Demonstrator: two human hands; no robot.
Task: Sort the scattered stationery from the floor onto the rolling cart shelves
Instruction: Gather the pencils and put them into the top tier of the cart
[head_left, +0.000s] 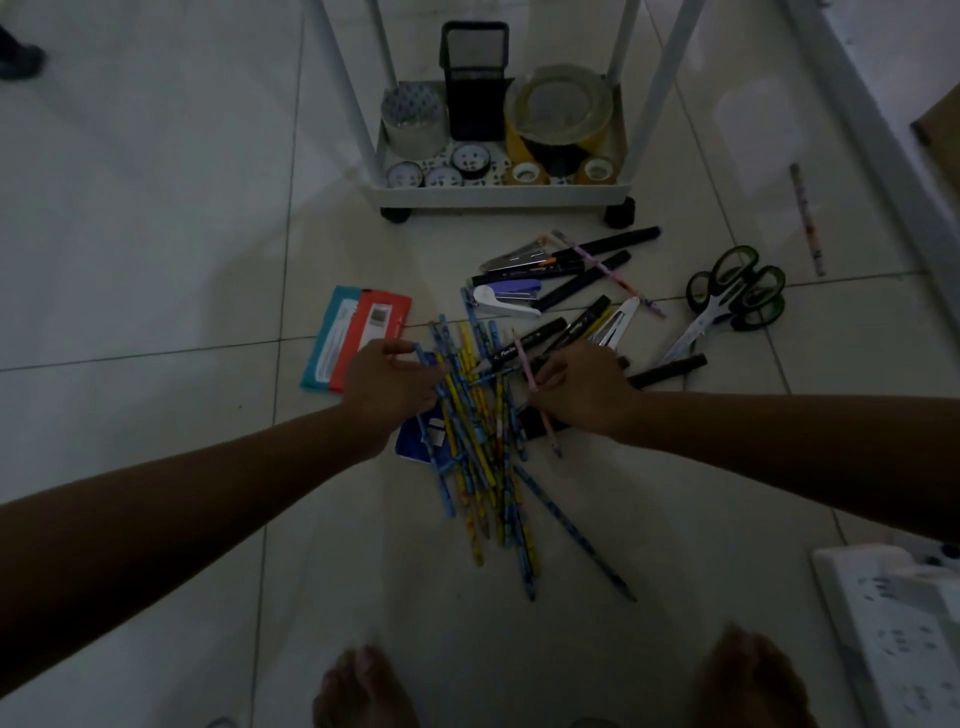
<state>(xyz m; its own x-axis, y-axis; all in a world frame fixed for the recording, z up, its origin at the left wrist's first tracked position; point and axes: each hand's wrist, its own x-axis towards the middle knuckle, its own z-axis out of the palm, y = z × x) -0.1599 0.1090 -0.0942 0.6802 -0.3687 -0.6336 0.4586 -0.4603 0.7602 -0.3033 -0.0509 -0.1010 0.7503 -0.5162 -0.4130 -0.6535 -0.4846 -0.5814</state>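
Done so far: the tape rolls already sit on the bottom shelf of the rolling cart, big ones at the back, small ones along the front edge, with a black mesh pen holder standing between them. That is the only sorted lot I can see.
Left to do: by my reckoning, nearly all of it; the pencils, markers, stapler and scissors are all on the floor.
Far left of the pile: two flat packets, one teal and one red, lie overlapped on the tile, untouched.
My left hand: over the left edge of the pencil heap, fingers curled, pinching what looks like a blue pencil; the light is dim, so I can't swear to the grip.
Under the pencils: a blue packet peeks out, pinned down by the heap.
My right hand: fingers curled around a pink pencil, which sticks out both ends of my grip.
Behind my hands: black markers crisscrossed with a white-and-purple stapler.
Further right: green-handled scissors, two pairs stacked, well apart from my hands.
Far right: one stray patterned pencil by the wall.
Next, I think: gather pencils into a bundle for the holder.
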